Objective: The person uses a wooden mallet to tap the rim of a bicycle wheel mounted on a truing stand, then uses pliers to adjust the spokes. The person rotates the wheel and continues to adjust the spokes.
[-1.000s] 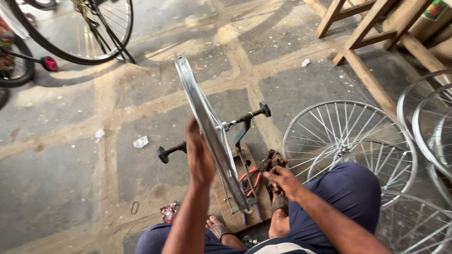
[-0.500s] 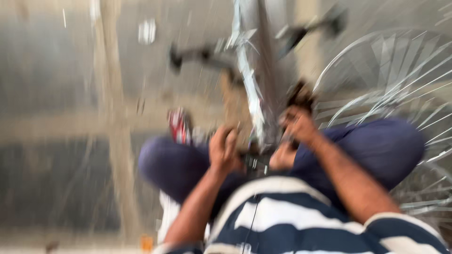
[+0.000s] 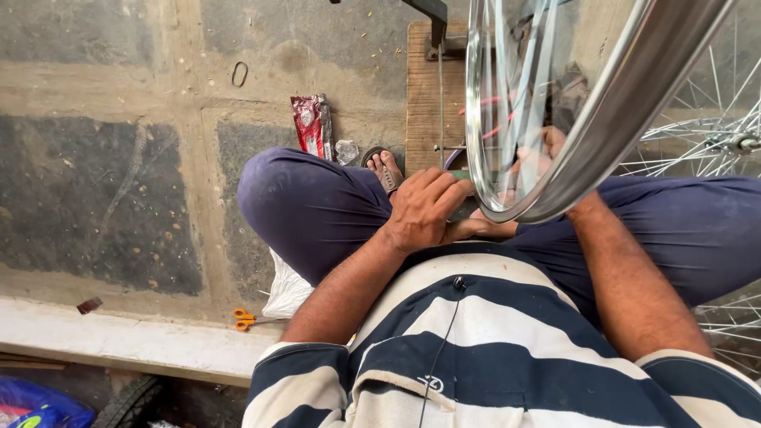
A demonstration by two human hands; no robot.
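Just beyond left hand (image 3: 424,210) stands wheel rim (image 3: 555,158).

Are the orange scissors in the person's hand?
No, the orange scissors lie on the floor beside a white bag, while the left hand rests near the shiny wheel rim.

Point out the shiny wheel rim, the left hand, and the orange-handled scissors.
wheel rim (image 3: 626,103), head view, on the chrome band.
left hand (image 3: 420,210), head view, back of the hand.
orange-handled scissors (image 3: 244,319), head view, on the handles.
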